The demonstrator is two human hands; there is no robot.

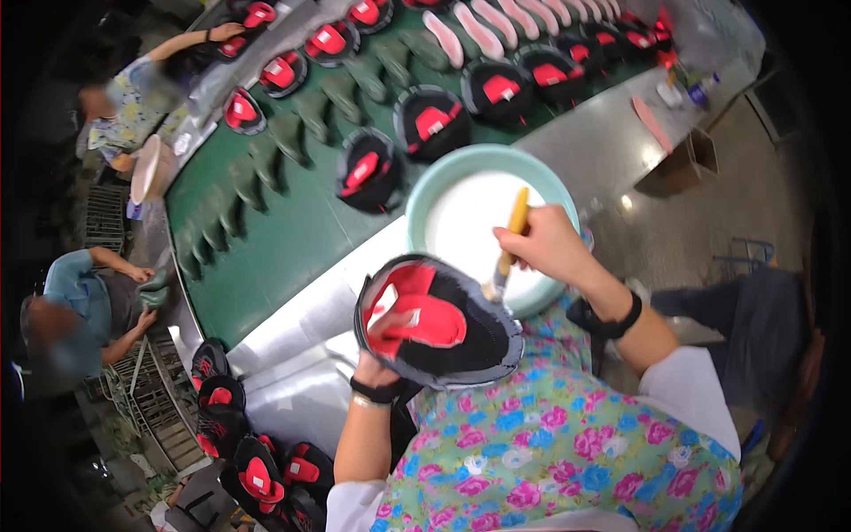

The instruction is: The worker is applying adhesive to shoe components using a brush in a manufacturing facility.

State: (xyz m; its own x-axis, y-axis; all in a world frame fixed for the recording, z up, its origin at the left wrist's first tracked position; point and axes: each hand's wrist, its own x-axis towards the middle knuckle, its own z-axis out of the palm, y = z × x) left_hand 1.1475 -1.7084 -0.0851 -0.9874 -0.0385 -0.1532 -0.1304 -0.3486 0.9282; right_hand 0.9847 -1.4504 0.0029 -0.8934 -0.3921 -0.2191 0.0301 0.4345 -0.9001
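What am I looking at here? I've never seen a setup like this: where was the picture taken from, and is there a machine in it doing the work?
No robot is working here: those are a person's own bare hands. The single picture comes from a wide fisheye camera worn on that person's head, looking down, so straight edges bend near the rim.

The left hand holds a black fabric shoe upper with red lining. The right hand grips a yellow-handled brush, its bristles at the upper's edge. Beside them is a round pale-green bowl of white liquid.

On the flat green work surface lie dark-green foot-shaped forms, more black-and-red uppers and slim pink sole-shaped pieces. Other people sit or stand at left.
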